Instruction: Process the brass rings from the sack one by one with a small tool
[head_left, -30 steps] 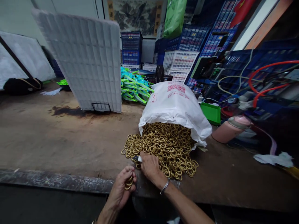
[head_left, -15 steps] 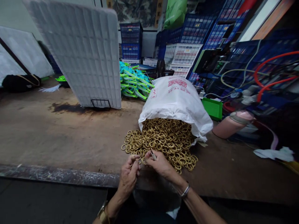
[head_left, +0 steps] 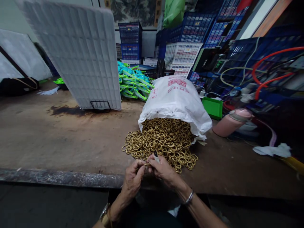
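Gold-coloured rings (head_left: 163, 139) spill in a heap from the mouth of a white woven sack (head_left: 177, 99) onto the table. At the heap's near edge my two hands meet, closed. A gold ring (head_left: 147, 164) is pinched in the fingertips of my left hand (head_left: 133, 179). My right hand (head_left: 163, 169) has its fingertips against the same ring, and a small pale tool with a black end (head_left: 156, 156) is gripped between its thumb and fingers. The tool's other end is hidden by the hand, so its kind is unclear.
A tall white padded panel (head_left: 80, 57) stands upright on the wooden table (head_left: 59, 139). Behind the sack lie green and blue hangers or strips (head_left: 134, 82). To the right are a green tray (head_left: 212, 107), a pink bottle (head_left: 231, 122) and red hoses (head_left: 255, 71). Crates (head_left: 130, 41) are stacked behind.
My hands have come closer together, and a ring now shows between their fingertips. The small tool has turned more upright. The whole view has shifted slightly.
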`<state>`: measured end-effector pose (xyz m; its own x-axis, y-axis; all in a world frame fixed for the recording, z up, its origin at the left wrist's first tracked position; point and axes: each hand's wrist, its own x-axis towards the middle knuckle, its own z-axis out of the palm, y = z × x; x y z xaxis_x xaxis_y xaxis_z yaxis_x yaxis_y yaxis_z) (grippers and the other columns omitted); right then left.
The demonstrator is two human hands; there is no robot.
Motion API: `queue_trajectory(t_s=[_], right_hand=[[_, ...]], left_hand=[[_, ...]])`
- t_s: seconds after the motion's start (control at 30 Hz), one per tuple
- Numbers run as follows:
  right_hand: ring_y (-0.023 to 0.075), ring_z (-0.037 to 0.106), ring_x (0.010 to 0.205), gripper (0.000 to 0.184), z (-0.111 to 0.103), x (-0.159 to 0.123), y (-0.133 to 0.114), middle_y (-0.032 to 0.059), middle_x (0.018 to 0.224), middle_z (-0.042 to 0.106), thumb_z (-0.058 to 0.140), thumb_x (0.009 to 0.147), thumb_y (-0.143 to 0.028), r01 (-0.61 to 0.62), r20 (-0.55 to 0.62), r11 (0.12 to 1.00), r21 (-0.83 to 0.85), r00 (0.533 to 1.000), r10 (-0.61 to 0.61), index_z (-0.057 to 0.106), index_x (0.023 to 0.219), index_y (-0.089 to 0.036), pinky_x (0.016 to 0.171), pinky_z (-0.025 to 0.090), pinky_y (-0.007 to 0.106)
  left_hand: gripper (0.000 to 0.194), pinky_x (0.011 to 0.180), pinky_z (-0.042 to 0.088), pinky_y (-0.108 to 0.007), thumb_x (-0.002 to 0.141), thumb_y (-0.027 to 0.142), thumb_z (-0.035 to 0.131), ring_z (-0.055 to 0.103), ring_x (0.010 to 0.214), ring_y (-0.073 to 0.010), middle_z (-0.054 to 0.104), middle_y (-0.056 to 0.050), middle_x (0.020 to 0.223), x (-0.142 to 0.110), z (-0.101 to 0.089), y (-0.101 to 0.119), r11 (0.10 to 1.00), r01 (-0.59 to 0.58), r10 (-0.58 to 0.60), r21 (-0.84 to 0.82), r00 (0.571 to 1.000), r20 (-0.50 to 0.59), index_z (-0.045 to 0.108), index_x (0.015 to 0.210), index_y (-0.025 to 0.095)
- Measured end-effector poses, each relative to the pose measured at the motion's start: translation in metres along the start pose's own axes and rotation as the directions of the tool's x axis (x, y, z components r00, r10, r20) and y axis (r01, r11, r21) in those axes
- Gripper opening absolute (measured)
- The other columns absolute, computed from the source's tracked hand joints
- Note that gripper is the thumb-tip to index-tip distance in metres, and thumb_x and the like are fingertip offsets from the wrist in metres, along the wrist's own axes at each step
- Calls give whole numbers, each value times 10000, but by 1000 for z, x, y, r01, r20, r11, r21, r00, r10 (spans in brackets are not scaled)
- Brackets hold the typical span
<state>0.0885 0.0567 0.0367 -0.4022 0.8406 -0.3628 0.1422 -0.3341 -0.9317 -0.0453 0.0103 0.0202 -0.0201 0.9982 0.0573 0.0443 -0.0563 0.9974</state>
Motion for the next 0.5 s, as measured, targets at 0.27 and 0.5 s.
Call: queue_trajectory(t_s=[0.27,0.5], right_hand=[[76,375,526,281,0,-1,4,-55,539,428,462,772,-393,197,-93,894,-403,963,-254,461,604,-168,503,304,193],[88,409,547,266,-2,-2,4,-38,565,458,401,799,-345,198,-69,901,-386,968,-243,465,611,-168,527,311,197]], left_hand=[[212,399,272,-164,768,365,532,357,414,-51,459,56,526,-2,7,6,950,269,-266,-156,963,38,527,706,163],[271,347,198,-142,765,431,526,330,369,-23,457,64,548,-4,9,2,834,390,-341,-389,920,192,445,718,177]])
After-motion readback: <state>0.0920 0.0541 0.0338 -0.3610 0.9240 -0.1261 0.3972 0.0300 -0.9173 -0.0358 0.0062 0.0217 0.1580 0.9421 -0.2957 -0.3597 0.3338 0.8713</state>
